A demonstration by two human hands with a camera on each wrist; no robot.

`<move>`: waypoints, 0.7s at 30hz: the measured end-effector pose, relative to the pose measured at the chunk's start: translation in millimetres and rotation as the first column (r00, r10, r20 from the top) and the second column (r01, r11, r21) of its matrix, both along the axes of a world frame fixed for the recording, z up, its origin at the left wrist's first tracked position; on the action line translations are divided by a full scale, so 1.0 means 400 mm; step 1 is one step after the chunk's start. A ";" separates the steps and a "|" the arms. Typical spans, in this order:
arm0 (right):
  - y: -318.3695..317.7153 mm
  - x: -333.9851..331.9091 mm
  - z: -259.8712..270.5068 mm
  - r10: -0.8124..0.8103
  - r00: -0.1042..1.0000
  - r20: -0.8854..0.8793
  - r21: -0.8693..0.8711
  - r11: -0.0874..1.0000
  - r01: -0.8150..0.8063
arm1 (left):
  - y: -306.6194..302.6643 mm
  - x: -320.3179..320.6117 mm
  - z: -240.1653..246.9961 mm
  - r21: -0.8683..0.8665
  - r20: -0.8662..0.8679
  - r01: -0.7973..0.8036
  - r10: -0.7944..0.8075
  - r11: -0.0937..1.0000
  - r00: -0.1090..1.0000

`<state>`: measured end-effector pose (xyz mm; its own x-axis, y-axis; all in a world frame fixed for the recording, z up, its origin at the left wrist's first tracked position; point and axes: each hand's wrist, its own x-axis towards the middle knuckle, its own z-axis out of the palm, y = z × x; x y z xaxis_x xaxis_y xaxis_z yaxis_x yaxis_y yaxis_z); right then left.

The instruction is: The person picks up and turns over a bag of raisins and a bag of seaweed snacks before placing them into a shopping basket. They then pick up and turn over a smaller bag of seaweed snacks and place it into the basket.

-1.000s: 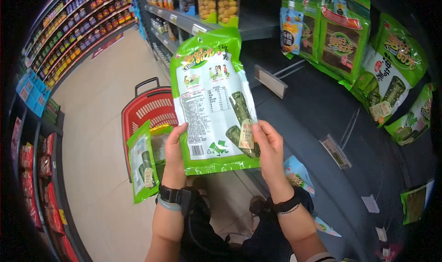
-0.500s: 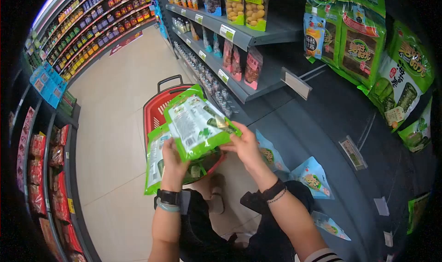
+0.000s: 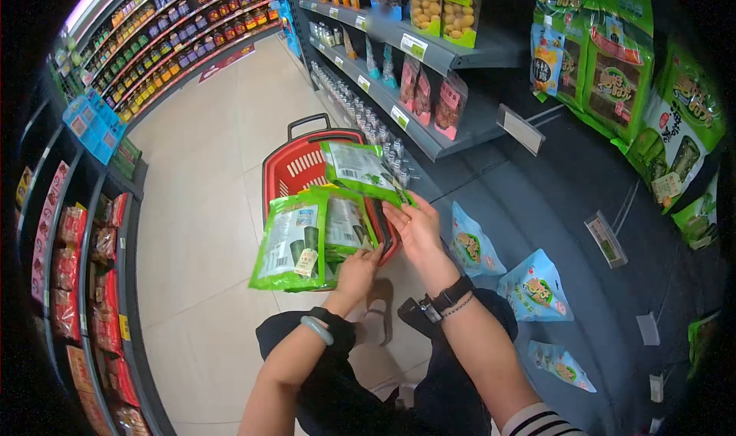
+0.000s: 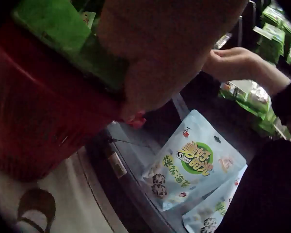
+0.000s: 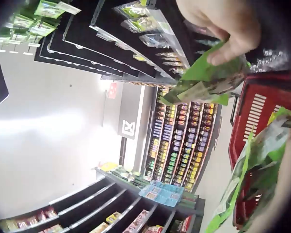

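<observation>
My right hand [image 3: 418, 229] pinches one corner of a green-and-white seaweed snack bag [image 3: 356, 165], thumb on its green edge in the right wrist view. The bag's back print faces up over the far right part of a red shopping basket [image 3: 270, 177]. At the basket's near rim is my left hand [image 3: 357, 273], beside another green seaweed bag [image 3: 345, 220]; its fingertips are partly hidden, and I cannot tell whether they grip anything. A further seaweed bag [image 3: 285, 237] leans out over the basket's left side.
Light blue snack bags [image 3: 535, 286] lie on the dark lower shelf at right. Green seaweed packs [image 3: 613, 76] hang above them. A shelf [image 3: 452, 49] with snack pouches stands beyond the basket. Tiled floor [image 3: 192, 229] runs along the left, edged by a rack of red packages [image 3: 100, 298].
The seaweed bag has gone from upright between both hands to lying over the basket, in the right hand alone. My left hand has left it and moved to the basket's near rim.
</observation>
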<state>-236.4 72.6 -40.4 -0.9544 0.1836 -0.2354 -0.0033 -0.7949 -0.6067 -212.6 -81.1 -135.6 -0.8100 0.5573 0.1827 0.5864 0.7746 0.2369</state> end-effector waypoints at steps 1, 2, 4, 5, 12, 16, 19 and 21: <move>0.001 -0.001 -0.001 0.005 1.000 0.018 0.017 1.000 -0.006 | -0.015 0.001 0.019 0.015 0.006 0.035 -0.035 0.999 0.999; 0.002 -0.003 -0.002 0.013 1.000 0.013 0.022 1.000 -0.013 | -0.034 0.000 0.034 0.019 0.001 0.028 -0.028 0.999 1.000; 0.007 0.005 -0.006 0.003 1.000 0.013 0.057 0.998 -0.003 | -0.078 0.007 0.051 -0.097 0.108 0.027 -0.017 0.995 0.994; 0.011 0.004 -0.013 0.013 1.000 -0.002 0.059 0.998 -0.012 | -0.113 -0.003 0.037 -0.146 0.136 0.032 -0.012 0.989 0.991; 0.023 0.032 0.001 0.043 0.999 0.009 0.136 0.990 -0.044 | -0.366 0.002 0.118 -0.490 0.327 -0.007 0.191 0.872 0.926; 0.024 0.044 0.010 0.080 0.997 0.009 0.165 0.983 -0.081 | -0.420 0.007 0.175 -0.574 0.357 -0.054 0.309 0.817 0.882; 0.015 0.049 0.025 0.095 0.995 -0.002 0.161 0.983 -0.093 | -0.390 0.022 0.219 -0.575 0.337 -0.069 0.313 0.815 0.888; 0.003 0.054 0.028 0.101 0.995 -0.011 0.161 0.982 -0.098 | -0.377 -0.087 0.115 -0.493 0.332 -0.131 0.325 0.860 0.886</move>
<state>-214.7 73.9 -29.1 -0.9738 0.1211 -0.1924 0.0585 -0.6843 -0.7268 -247.5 -231.7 -89.7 -0.8718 0.2879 -0.3964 0.3122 0.9500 0.0035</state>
